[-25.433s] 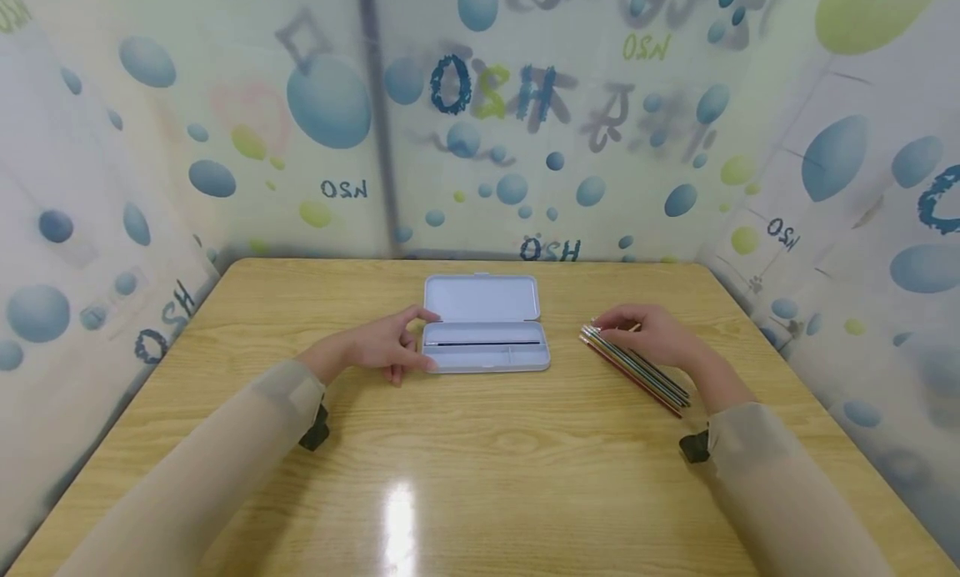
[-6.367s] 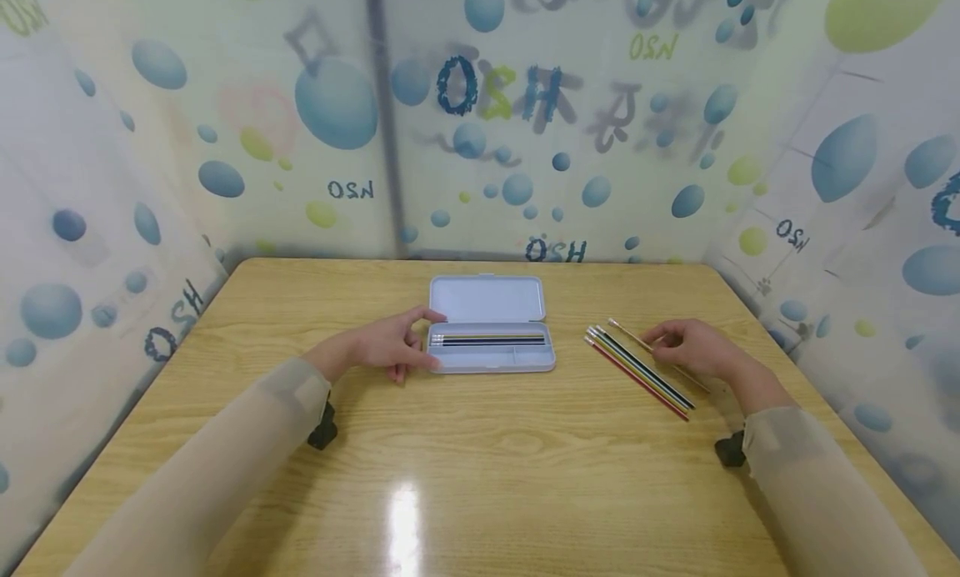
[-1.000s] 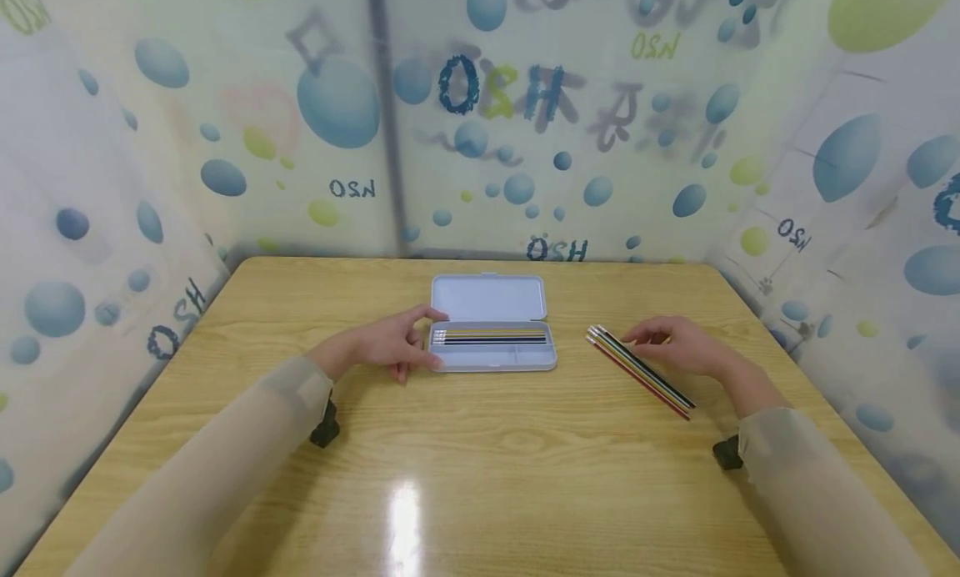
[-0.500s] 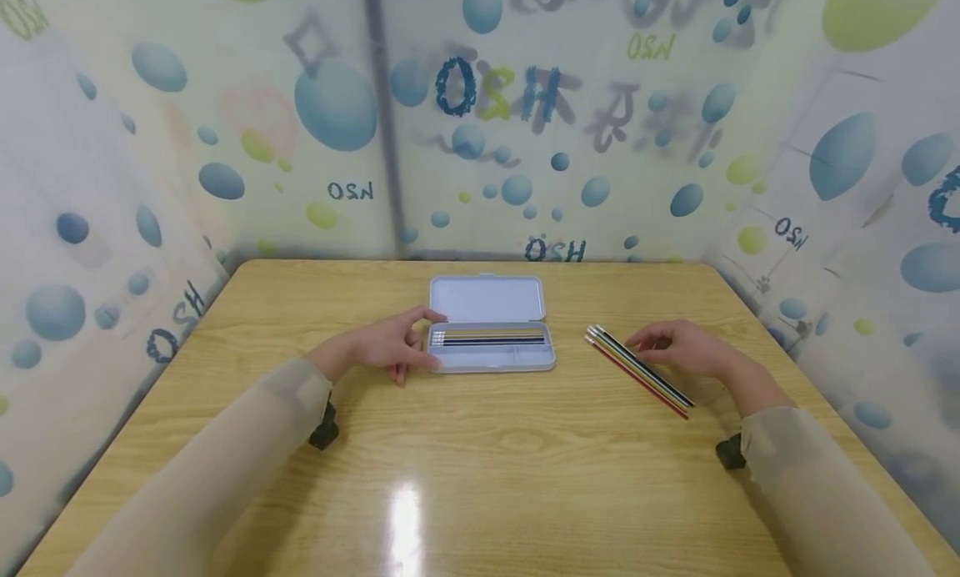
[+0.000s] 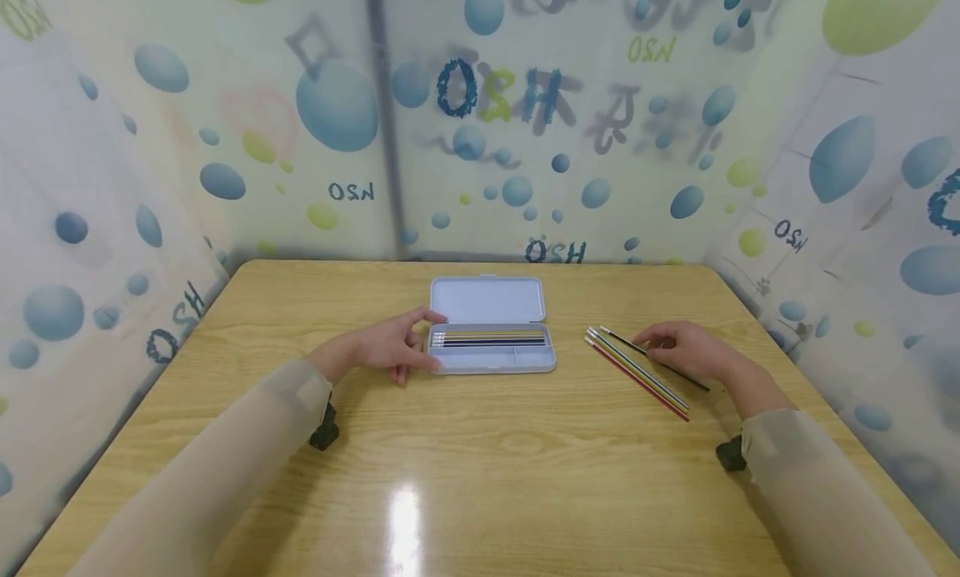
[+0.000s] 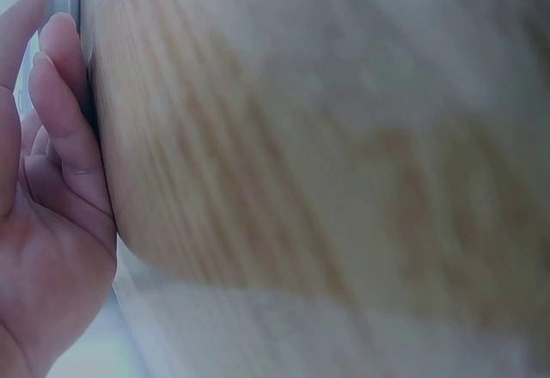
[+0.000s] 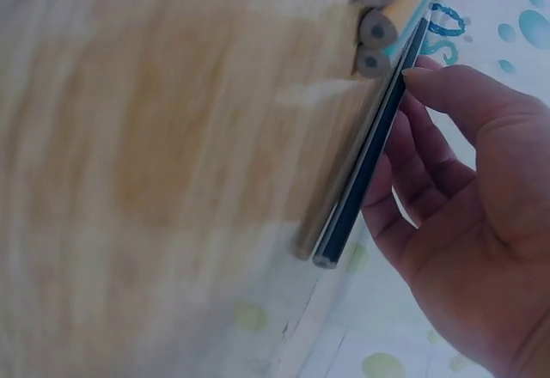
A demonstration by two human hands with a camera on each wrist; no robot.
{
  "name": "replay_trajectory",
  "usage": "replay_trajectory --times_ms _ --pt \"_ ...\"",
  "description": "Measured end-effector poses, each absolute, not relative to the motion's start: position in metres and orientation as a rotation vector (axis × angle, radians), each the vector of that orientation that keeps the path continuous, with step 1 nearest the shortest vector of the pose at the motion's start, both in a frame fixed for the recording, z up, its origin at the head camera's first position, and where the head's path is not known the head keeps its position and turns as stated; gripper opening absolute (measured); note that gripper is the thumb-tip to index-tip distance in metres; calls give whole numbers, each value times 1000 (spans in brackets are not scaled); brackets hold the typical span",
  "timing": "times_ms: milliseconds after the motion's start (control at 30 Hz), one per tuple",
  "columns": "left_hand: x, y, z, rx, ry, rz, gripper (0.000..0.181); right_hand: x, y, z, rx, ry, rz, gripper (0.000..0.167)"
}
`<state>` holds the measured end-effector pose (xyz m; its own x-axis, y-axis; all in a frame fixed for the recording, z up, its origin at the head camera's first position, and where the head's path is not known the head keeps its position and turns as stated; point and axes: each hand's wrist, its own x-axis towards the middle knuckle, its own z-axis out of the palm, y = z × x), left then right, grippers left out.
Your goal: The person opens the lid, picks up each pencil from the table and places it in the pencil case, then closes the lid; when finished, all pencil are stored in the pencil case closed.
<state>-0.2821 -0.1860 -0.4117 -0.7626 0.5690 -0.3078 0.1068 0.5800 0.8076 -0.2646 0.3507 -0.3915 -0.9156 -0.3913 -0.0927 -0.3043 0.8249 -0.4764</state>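
Observation:
A black pencil (image 5: 692, 380) lies slanted at the right of the table, pinched between the thumb and fingers of my right hand (image 5: 693, 352). In the right wrist view the pencil (image 7: 365, 155) is close above the wood, its blunt end towards the camera. Just left of it rest a few more pencils (image 5: 637, 372), red, yellow and greenish. My left hand (image 5: 386, 346) grips the left end of a pale blue pencil case (image 5: 480, 363), index finger at the back corner, thumb at the front. Several pencils (image 5: 495, 338) lie side by side in its rear compartment.
The case's lid (image 5: 486, 300) is folded back behind it. A front compartment has a small divider (image 5: 514, 357) towards the right. The wooden table (image 5: 480, 460) meets patterned curtains (image 5: 480, 218) at the back and sides.
Since half a second ago the black pencil has separated from the bunch and moved right, into my right hand's pinch. Over the longer span more pencils lie in the case. The left hand stays.

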Motion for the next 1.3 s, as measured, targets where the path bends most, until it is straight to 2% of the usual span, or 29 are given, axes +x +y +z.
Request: replay_trajectory --times_ms 900,1300 --pt "-281 -187 -413 538 2266 1103 89 -265 353 -393 -443 2846 -671 31" --pt "-283 -186 -414 546 2260 1111 88 -266 346 -381 -524 2802 -854 35"
